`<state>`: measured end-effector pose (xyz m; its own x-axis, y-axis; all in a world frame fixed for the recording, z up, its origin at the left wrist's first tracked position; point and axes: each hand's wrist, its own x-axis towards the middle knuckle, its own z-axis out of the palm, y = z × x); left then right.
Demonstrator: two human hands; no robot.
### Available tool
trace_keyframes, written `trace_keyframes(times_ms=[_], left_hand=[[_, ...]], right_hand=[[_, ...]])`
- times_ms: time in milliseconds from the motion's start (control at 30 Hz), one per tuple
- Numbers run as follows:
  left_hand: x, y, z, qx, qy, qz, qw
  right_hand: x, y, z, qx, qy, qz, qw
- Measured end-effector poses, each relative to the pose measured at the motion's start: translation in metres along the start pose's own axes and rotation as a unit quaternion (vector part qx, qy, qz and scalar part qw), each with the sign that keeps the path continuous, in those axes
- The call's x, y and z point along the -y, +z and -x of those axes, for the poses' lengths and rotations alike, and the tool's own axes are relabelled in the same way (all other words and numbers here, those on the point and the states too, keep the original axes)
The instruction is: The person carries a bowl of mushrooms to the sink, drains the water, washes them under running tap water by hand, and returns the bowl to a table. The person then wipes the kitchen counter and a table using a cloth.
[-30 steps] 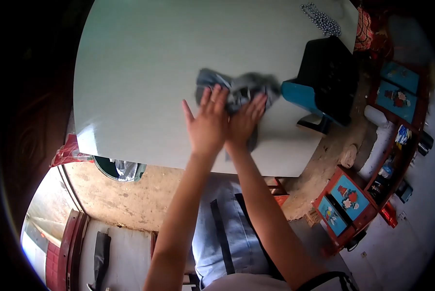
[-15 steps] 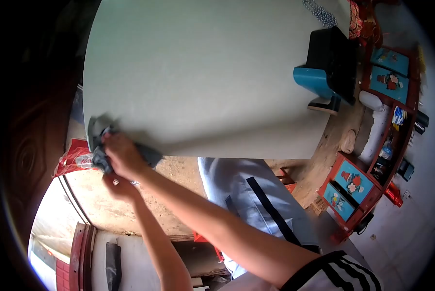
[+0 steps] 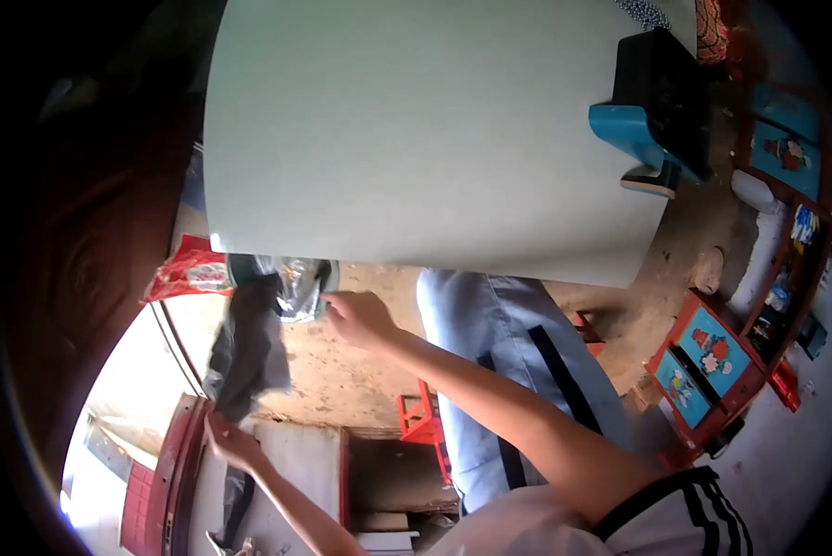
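A dark grey plastic bag [image 3: 249, 343] hangs stretched below the left corner of the pale tabletop [image 3: 416, 139]. My left hand [image 3: 233, 447] is closed on its lower end. Higher up, my right hand [image 3: 362, 320] pinches the bag's edge beside a shiny, see-through-looking plastic part [image 3: 300, 285]. What that part belongs to is hard to make out. Just left of the bag's top lies a red plastic packet [image 3: 193, 269] with pale print.
A black and blue device [image 3: 657, 111] stands at the tabletop's right side, near a string of grey beads [image 3: 643, 13]. My legs in light blue trousers [image 3: 471, 343] are under the table's edge. A red stool [image 3: 420, 417] and a red cabinet with blue doors [image 3: 703, 357] stand around.
The bundled dark plastic has come off the table corner and opened out downward. My hands have parted, the left one moving down and the right one to the right. The view has shifted.
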<state>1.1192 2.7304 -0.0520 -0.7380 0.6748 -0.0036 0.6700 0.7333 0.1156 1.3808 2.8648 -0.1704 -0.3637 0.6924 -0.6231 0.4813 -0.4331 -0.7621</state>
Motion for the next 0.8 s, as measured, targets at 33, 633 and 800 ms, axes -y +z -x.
trace_keyframes(times_ms=[33,633,800], left_hand=[[-0.031,-0.011,-0.011,-0.047,0.140,-0.076,0.986],[-0.133,-0.035,0.084,0.362,0.338,0.098,0.863],[-0.208,-0.064,0.108,0.418,0.405,0.152,0.799]], right_hand=[[-0.012,0.005,0.003,-0.071,-0.069,0.043,0.994],[-0.019,0.011,0.075,0.072,-0.083,0.030,0.993],[-0.088,0.034,0.077,0.014,-0.027,-0.540,0.841]])
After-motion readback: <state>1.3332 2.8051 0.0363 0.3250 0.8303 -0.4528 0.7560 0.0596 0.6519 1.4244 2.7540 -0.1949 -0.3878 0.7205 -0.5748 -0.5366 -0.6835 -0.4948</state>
